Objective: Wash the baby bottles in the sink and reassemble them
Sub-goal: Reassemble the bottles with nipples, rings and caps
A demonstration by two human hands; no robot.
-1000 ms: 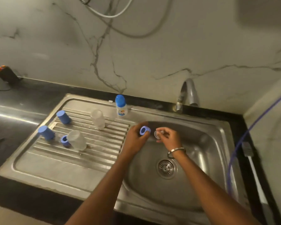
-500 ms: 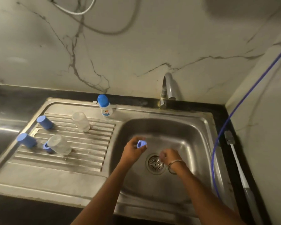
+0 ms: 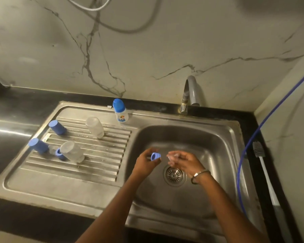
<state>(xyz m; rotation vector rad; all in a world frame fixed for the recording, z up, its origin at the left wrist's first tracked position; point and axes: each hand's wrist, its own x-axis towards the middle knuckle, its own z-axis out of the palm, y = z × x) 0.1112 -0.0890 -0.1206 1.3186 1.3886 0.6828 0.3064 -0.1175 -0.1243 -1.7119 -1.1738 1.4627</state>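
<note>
Over the steel sink basin [image 3: 216, 142], my left hand [image 3: 145, 163] pinches a small blue screw ring [image 3: 155, 156]. Just right of it, my right hand [image 3: 184, 161] holds a clear silicone nipple [image 3: 171, 156] at its fingertips; the nipple is blurred. On the ribbed drainboard [image 3: 98, 165] two clear bottle bodies [image 3: 94, 127] [image 3: 72, 152] stand upside down. Two blue caps [image 3: 57, 127] [image 3: 38, 145] and another blue ring [image 3: 60, 153] stand at its left. One assembled bottle with a blue cap [image 3: 120, 111] stands at the back.
The grey tap [image 3: 190, 92] rises behind the basin, and the drain strainer [image 3: 173, 175] lies under my right wrist. A blue hose [image 3: 249, 142] and a white-handled brush [image 3: 265, 165] run along the black counter on the right. Marble wall behind.
The two hands drew apart and lowered into the basin, then came close together again, still holding the ring and nipple. The camera view shifted.
</note>
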